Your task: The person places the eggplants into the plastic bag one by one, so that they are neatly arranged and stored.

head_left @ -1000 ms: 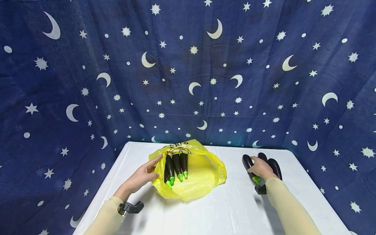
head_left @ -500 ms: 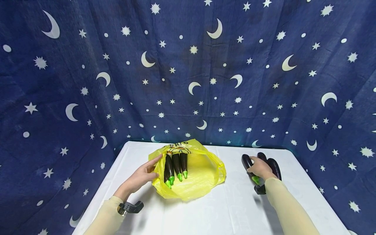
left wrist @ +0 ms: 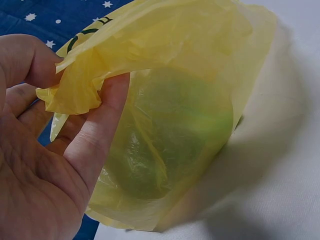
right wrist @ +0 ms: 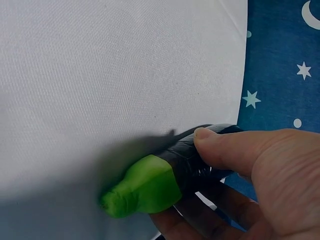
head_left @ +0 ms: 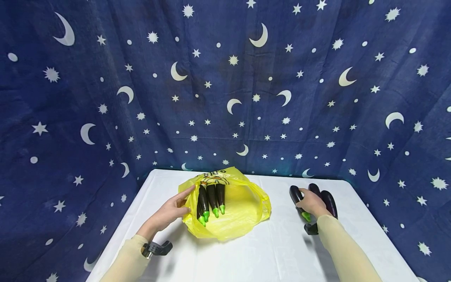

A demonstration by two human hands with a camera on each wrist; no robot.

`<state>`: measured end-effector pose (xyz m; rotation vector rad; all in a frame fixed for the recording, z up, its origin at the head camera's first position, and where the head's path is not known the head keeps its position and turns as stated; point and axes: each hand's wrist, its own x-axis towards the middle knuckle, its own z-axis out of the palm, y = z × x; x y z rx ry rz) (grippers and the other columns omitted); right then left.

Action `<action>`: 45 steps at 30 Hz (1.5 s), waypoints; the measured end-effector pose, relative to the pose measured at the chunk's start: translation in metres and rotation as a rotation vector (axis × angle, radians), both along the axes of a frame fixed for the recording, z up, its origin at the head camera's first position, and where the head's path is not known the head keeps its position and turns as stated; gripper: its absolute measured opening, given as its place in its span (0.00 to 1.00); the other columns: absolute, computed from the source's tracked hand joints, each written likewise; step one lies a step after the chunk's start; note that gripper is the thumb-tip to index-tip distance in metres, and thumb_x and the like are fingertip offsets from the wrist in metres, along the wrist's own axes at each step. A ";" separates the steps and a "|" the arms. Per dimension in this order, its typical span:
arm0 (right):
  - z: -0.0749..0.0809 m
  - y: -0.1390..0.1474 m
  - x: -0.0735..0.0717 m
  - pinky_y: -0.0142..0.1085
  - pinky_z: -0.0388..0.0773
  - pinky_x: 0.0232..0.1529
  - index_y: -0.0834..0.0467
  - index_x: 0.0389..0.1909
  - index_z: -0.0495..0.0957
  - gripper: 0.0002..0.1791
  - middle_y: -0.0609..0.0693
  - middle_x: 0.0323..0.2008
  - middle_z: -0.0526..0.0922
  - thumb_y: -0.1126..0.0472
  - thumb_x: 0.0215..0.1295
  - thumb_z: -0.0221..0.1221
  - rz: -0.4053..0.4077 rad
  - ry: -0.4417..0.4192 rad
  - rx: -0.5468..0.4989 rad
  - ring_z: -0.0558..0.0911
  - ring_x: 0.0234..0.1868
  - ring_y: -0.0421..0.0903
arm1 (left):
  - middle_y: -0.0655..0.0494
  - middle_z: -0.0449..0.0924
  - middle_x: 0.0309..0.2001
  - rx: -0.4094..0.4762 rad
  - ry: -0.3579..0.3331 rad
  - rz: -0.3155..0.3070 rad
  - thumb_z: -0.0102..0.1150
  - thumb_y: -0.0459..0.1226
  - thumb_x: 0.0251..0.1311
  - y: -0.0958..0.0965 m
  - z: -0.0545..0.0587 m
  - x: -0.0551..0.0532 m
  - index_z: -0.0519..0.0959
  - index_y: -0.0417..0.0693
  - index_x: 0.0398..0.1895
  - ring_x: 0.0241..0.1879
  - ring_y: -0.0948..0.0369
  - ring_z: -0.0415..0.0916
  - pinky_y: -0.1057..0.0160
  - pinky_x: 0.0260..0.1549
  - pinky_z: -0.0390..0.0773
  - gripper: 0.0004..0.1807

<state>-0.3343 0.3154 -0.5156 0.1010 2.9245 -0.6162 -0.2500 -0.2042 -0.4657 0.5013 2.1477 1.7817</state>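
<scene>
My left hand (head_left: pixel 167 212) holds the left rim of a thin yellow plastic bag (head_left: pixel 243 219), with the bunched edge (left wrist: pixel 77 90) between thumb and fingers in the left wrist view. The bag lies on its side, mouth facing me. Several dark eggplants (head_left: pixel 212 196) with green stems lie inside, towards its left. Over at the right, my right hand (head_left: pixel 312 202) grips an eggplant (head_left: pixel 296 194) by its dark body, thumb on one side and fingers beneath. Its green stem end (right wrist: pixel 150 185) points away from the palm in the right wrist view.
Two more eggplants (head_left: pixel 329 200) lie beside and behind the right hand, partly hidden by it. A white cloth covers the table (head_left: pixel 253 258). A dark blue curtain (head_left: pixel 218 117) with moons and stars hangs right behind the table. Black wrist straps (head_left: pixel 155 249) sit on both arms.
Almost nothing differs; both hands keep their holds on the bag and the eggplant. The head view shifts very slightly.
</scene>
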 end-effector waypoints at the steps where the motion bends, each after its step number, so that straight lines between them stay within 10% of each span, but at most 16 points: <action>1: -0.001 0.001 0.000 0.51 0.70 0.41 0.65 0.66 0.59 0.42 0.66 0.50 0.75 0.60 0.50 0.64 -0.001 0.001 -0.003 0.76 0.34 0.51 | 0.55 0.51 0.70 0.003 0.000 0.000 0.53 0.25 0.55 0.000 -0.001 0.000 0.52 0.56 0.72 0.64 0.53 0.58 0.61 0.51 0.70 0.42; 18: 0.016 -0.008 0.002 0.52 0.72 0.44 0.62 0.68 0.56 0.40 0.66 0.48 0.75 0.57 0.57 0.62 0.036 0.132 -0.173 0.76 0.46 0.58 | 0.58 0.50 0.71 -0.033 -0.001 0.007 0.53 0.26 0.56 0.001 0.007 0.004 0.51 0.56 0.72 0.65 0.55 0.56 0.60 0.53 0.68 0.41; 27: 0.026 -0.015 0.005 0.38 0.77 0.30 0.58 0.70 0.55 0.40 0.68 0.50 0.72 0.59 0.58 0.62 0.038 0.121 -0.398 0.80 0.37 0.50 | 0.58 0.51 0.70 -0.019 -0.008 0.008 0.53 0.26 0.56 0.002 0.006 0.004 0.51 0.56 0.72 0.64 0.55 0.58 0.61 0.53 0.68 0.41; 45: 0.044 -0.033 0.014 0.43 0.80 0.36 0.49 0.71 0.54 0.44 0.64 0.57 0.67 0.57 0.55 0.65 0.013 0.077 -0.667 0.78 0.46 0.54 | 0.56 0.51 0.70 0.005 -0.008 -0.003 0.52 0.24 0.56 0.005 0.003 0.001 0.51 0.55 0.72 0.64 0.53 0.57 0.63 0.51 0.70 0.41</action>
